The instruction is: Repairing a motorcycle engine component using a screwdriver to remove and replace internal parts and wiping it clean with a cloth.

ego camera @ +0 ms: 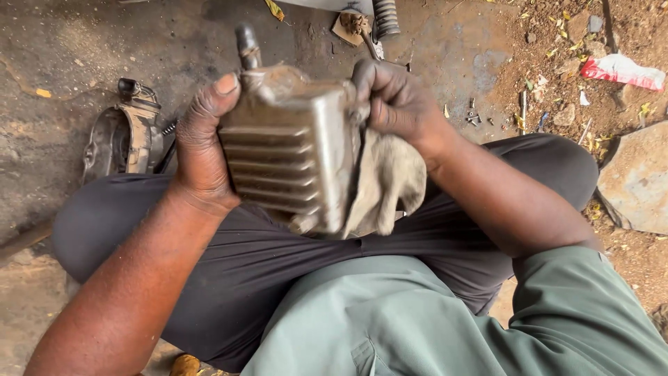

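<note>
Outdoors, on an oil-stained concrete floor (83, 42) giving way to dirt and litter right of the finned metal engine part (289, 150); a rusty curved casing (122, 143) lying left of that part, small bolts (473, 117) and a flat stone (637, 177) to its right; finned part held above the lap in dark trousers (264, 264); left hand (202, 150) clamped on its left side, thumb pressed over the top edge; right hand (396, 104) closed around its upper right corner, pinching a dirty grey rag (390, 184) against the metal.
</note>
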